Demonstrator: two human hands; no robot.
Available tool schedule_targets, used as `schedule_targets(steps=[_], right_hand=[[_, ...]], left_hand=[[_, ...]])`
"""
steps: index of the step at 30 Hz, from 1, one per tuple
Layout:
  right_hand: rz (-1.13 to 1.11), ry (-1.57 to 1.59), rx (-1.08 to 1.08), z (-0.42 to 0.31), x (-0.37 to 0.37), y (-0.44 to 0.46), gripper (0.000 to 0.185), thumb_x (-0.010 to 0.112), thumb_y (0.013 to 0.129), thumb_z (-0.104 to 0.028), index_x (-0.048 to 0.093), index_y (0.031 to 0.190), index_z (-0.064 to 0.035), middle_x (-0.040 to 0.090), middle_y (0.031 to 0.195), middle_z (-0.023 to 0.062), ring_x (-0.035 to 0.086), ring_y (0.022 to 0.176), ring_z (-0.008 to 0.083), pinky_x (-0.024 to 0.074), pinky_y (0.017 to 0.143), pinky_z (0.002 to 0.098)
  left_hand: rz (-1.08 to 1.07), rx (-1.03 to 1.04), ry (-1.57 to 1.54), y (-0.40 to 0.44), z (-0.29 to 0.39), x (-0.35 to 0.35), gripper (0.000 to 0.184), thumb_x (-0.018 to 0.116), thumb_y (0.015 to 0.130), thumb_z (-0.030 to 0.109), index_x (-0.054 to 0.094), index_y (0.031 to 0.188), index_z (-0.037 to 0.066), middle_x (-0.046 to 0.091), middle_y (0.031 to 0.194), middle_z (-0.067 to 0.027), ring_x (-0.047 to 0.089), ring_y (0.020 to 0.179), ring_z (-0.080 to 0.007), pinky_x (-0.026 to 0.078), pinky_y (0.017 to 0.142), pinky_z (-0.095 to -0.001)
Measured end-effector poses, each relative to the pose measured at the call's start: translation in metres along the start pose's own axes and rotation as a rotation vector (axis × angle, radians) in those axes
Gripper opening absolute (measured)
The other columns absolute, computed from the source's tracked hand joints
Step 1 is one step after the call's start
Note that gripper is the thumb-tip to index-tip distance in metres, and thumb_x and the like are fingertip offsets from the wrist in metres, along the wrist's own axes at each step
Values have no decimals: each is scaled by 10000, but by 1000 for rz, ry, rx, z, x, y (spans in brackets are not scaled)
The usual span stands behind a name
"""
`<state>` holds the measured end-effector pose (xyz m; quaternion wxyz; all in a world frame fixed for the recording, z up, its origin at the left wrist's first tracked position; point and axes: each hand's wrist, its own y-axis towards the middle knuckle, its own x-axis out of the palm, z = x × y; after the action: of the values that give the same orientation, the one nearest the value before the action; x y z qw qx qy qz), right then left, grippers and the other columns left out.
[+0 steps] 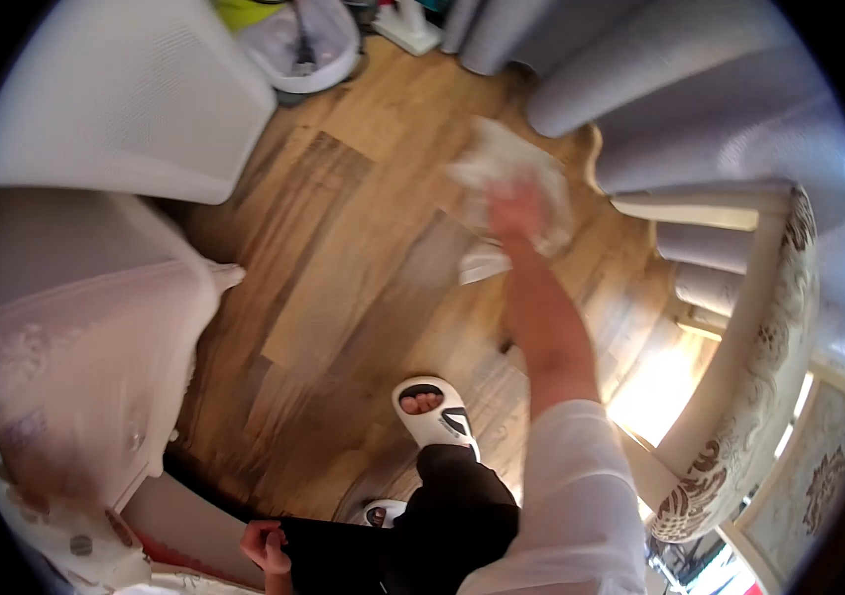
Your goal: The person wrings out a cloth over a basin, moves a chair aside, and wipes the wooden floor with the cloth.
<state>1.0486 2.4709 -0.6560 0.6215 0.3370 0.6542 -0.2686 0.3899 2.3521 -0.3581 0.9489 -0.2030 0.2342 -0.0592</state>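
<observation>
A crumpled white cloth [474, 260] lies spread on the wooden floor [343, 268] in the upper middle of the head view. My right hand [519, 208] presses down on it at the end of my outstretched arm, gripping the fabric. Motion blurs both hand and cloth, so single fingers are hard to make out. Down at the lower left, my left hand [267, 547] is beside my dark-clothed leg, its fingers curled in and nothing visible in them.
A chair with a patterned cushion [774, 347] stands at right, below grey curtains [680, 89]. On the left are a white panel [125, 99] and a pale cloth cover [95, 337]. A white basin [308, 50] sits at the back. My slippered foot [434, 412] is on the floor.
</observation>
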Motion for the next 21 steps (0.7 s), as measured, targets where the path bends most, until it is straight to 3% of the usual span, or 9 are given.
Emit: schedule_targets(steps=[1, 2, 3, 7, 11, 14, 16, 19, 21], right_hand=[[-48, -12, 192, 43, -7, 0, 724, 388, 944, -628, 326, 1517, -188, 311, 1570, 102, 296, 1436, 291, 202, 1138, 595], [-184, -124, 532, 66, -34, -10, 765, 294, 928, -703, 299, 1532, -232, 155, 1630, 39, 210, 1471, 280, 165, 1140, 625], [-336, -49, 794, 70, -83, -14, 645, 316, 985, -578, 203, 1543, -277, 163, 1622, 90, 203, 1450, 412, 220, 1108, 657], [-575, -141, 876, 134, -89, -64, 683, 245, 967, -623, 198, 1552, -273, 86, 1638, 54, 89, 1476, 427, 179, 1074, 728], [-180, 71, 1191, 149, -32, -65, 681, 268, 950, -615, 176, 1550, -307, 166, 1622, 39, 186, 1431, 441, 199, 1043, 739], [-268, 6, 897, 16, -92, -46, 710, 312, 936, -635, 205, 1545, -285, 234, 1595, 48, 233, 1405, 425, 203, 1059, 699], [-225, 29, 720, -36, -66, -27, 729, 393, 925, -631, 209, 1541, -287, 242, 1593, 56, 257, 1396, 412, 194, 1059, 705], [-16, 255, -150, -131, -2, -48, 630, 522, 896, -580, 461, 1434, -257, 282, 1581, 77, 175, 1459, 404, 120, 1107, 697], [-134, 368, -570, -201, -31, -89, 609, 616, 825, -566, 490, 1399, -404, 271, 1595, 22, 140, 1475, 397, 90, 1063, 758]], left_hand=[[-1, 5, 0, 0, 0, -2, 169, 536, 786, 114, 608, 800, -38, 528, 572, -36, 493, 488, -94, 396, 457, -216], [-6, 7, -7, 0, -2, -2, 168, 539, 786, 115, 608, 799, -38, 529, 570, -36, 494, 487, -93, 398, 458, -217], [17, -15, -2, -2, -4, -4, 166, 554, 780, 120, 610, 794, -36, 536, 569, -41, 494, 479, -95, 398, 456, -218], [71, 13, 19, -12, -7, -4, 191, 587, 772, 157, 622, 780, -31, 540, 566, -46, 503, 474, -98, 397, 454, -217], [73, 67, 71, -24, -14, -12, 259, 601, 812, 218, 619, 793, -40, 532, 571, -49, 499, 476, -104, 399, 455, -220], [87, 85, 42, -24, -18, -13, 242, 615, 788, 214, 628, 775, -27, 537, 568, -47, 511, 477, -105, 396, 451, -221], [87, 78, 34, -23, -20, -11, 223, 622, 767, 205, 633, 761, -18, 540, 567, -45, 519, 476, -103, 392, 446, -220], [71, 69, 48, -17, -20, -8, 228, 618, 774, 211, 631, 760, -17, 536, 572, -45, 514, 471, -102, 386, 439, -222], [36, 54, 40, -11, -13, -4, 231, 613, 778, 212, 628, 759, -17, 533, 574, -46, 512, 469, -104, 381, 435, -223]])
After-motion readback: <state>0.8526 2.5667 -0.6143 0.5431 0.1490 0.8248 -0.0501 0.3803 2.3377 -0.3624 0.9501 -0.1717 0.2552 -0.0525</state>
